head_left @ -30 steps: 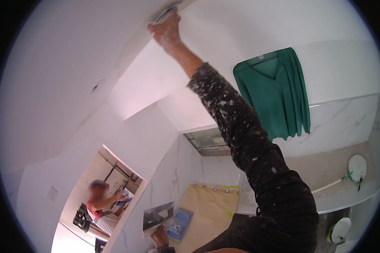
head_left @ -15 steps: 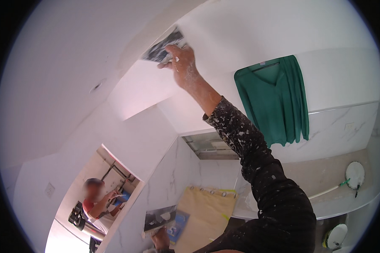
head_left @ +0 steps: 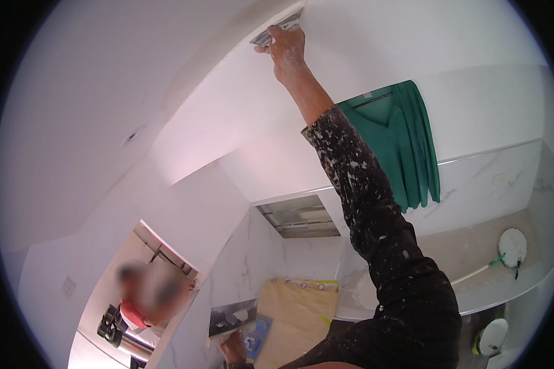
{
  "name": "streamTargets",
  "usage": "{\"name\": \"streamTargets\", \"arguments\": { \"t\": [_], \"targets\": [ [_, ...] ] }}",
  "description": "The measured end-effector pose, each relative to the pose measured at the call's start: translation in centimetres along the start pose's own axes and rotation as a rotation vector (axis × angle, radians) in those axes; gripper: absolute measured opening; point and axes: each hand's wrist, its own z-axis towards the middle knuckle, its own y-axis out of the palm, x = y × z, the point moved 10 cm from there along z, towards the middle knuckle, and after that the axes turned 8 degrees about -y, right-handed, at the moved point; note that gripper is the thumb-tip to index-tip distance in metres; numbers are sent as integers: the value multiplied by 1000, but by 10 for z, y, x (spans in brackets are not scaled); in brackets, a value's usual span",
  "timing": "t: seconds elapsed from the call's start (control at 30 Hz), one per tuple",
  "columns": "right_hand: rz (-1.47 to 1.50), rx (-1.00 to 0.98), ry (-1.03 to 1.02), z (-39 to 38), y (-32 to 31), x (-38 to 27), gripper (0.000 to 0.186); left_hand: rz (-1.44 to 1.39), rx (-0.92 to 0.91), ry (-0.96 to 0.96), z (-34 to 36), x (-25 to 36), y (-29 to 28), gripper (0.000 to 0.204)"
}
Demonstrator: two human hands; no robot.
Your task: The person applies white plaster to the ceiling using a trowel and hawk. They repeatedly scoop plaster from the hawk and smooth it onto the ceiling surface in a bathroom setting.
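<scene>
My right arm reaches up in a dark sleeve spattered with white. The right hand is closed on a wide putty knife, and its blade is at the line where the white wall meets the sloping ceiling. White smears mark the fingers. Low in front of me, my left hand grips a second wide putty knife. White putty lies in lumps on its dark blade. The lower part of this hand runs toward the picture's bottom edge.
A green sweater hangs on the wall beside my right arm. Lower right, a white-topped bucket stands on a ledge, another bucket below. A yellow curtain hangs low centre. Through an opening at left stands a person.
My right hand has moved up and slightly right with its putty knife, nearer the ceiling edge. The left hand stays nearly still. In the opening, the person's arms have shifted.
</scene>
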Motion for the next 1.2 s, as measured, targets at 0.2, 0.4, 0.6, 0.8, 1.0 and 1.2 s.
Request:
{"name": "streamTargets", "arguments": {
  "t": [0.2, 0.4, 0.6, 0.8, 1.0, 1.2],
  "targets": [
    [103, -56, 6, 22, 44, 15, 26, -1269, 24, -458, 14, 25, 4, 43],
    [-676, -161, -579, -58, 89, -31, 27, -1381, -58, -381, 32, 47, 10, 40],
    [-961, -74, -524, -54, -12, -93, 38, -1202, -135, -292, 34, 13, 24, 39],
    [-1092, 63, -851, 17, -30, -139, 45, -1013, -92, -351, 32, -37, 35, 37],
    [-1416, 34, -946, 41, -3, -89, 60, -744, -72, -372, 12, -89, 48, 36],
    [-1965, -141, -804, -10, 42, 26, 69, -444, -80, -383, -19, -144, 54, 35]
  ]
}}
